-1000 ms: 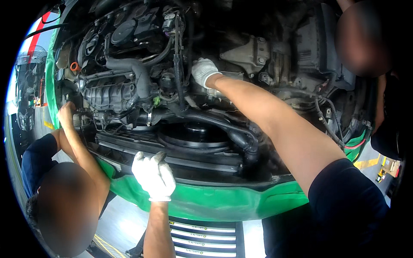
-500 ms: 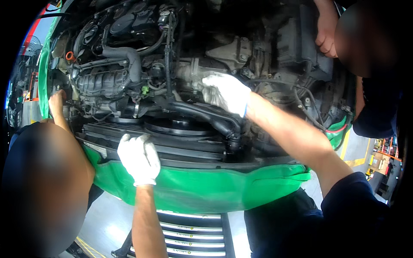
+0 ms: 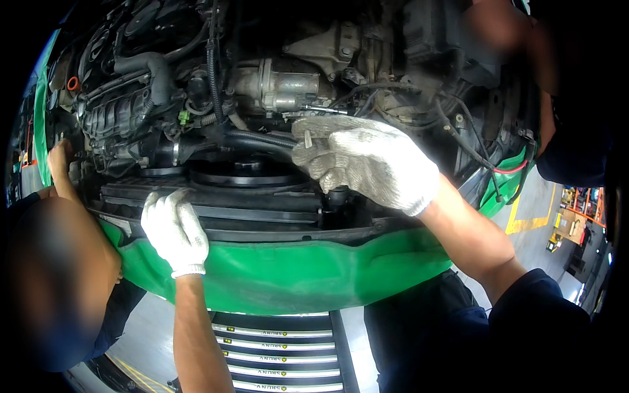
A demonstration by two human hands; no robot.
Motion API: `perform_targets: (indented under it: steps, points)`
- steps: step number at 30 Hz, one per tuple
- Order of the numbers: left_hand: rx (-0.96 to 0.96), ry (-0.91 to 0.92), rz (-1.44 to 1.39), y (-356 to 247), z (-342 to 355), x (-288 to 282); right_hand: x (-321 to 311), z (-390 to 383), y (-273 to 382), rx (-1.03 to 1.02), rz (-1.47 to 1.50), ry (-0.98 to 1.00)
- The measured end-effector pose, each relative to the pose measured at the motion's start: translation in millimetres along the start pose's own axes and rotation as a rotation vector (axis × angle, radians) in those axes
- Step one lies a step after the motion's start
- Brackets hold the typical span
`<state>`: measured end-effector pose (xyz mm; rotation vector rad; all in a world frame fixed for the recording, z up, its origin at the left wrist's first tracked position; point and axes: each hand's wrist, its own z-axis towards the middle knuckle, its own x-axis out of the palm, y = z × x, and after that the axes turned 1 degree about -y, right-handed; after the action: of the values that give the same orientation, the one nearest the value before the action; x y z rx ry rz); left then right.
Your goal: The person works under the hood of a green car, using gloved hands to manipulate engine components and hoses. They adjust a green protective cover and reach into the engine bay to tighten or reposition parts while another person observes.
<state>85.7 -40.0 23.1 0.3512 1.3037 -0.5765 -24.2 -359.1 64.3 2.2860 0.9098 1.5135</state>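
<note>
My right hand (image 3: pixel 367 157), in a white knit glove greyed on the palm, is turned so that the palm shows above the front of a car's engine bay. Its bent fingers pinch a small metal bolt-like piece (image 3: pixel 308 139). Just beyond the fingertips, a thin shiny metal rod (image 3: pixel 325 109) lies beside a silver cylindrical starter-like unit (image 3: pixel 291 85). At the radiator's front edge (image 3: pixel 229 213) is my left hand (image 3: pixel 175 229), also gloved, fingers curled and closed; what they hold, if anything, is hidden.
A green cover (image 3: pixel 275 275) drapes over the car's front above the grille (image 3: pixel 275 357). One person's bare hand (image 3: pixel 60 160) reaches in at the left; another person leans in at the upper right. A black hose (image 3: pixel 259 139) and loose cables (image 3: pixel 472 141) cross the bay.
My right hand has drawn back from the silver unit and turned palm into view, showing the metal piece. My left hand stays curled at the radiator edge. The view has shifted right.
</note>
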Motion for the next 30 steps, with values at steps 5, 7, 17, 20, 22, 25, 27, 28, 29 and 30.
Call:
perform_targets:
  steps: [5,7,17,20,22,25,27,28,29,30]
  points:
    - [-0.007,0.023,0.025,4,-2,-4,-1,-5,1,-0.014,0.008,-0.033]
    - [-0.016,0.033,0.013,2,-1,-5,2,-7,2,-0.022,-0.018,-0.062]
    - [-0.007,-0.005,-0.018,4,-2,-3,-4,-13,0,-0.099,-0.099,-0.075]
    - [-0.009,0.01,-0.017,3,0,-2,-4,-15,-2,-0.111,-0.13,-0.051]
    - [-0.011,0.001,-0.025,3,-1,-1,-1,-15,-2,-0.127,-0.151,-0.023]
    - [-0.013,0.001,-0.026,2,-1,-2,0,-17,-1,-0.146,-0.159,0.015]
    - [-0.01,0.003,-0.021,3,-1,-1,4,-19,3,-0.144,-0.218,0.01]
    - [-0.009,0.001,-0.016,5,-2,0,7,-20,4,-0.14,-0.229,0.004]
    - [-0.007,-0.001,-0.012,6,-3,0,9,-21,6,-0.135,-0.24,-0.003]
    - [-0.01,0.005,-0.009,6,-3,-1,10,-21,7,-0.131,-0.251,-0.009]
